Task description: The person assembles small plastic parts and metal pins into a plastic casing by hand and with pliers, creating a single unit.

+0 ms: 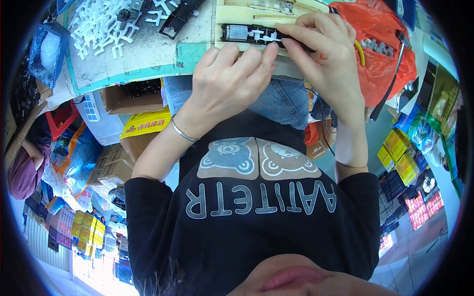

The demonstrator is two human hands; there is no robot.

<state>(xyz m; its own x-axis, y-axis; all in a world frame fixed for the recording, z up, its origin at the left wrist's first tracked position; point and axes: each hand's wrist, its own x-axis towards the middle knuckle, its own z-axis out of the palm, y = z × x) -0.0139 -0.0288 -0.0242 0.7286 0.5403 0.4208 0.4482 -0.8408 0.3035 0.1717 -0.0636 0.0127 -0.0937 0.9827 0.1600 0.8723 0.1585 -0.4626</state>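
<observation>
Fingers of both hands, left hand (228, 79) and right hand (323, 47), pinch a long black plastic housing (256, 34).

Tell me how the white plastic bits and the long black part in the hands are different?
The white bits lie loose in a heap at the table's far left; the black part sits in a cream tray under both hands. The bits are many, small and branched; the black part is one long narrow strip with a silver block at its end. No hand touches the bits; the left hand and right hand both finger the part. Both rest on the same table.
</observation>
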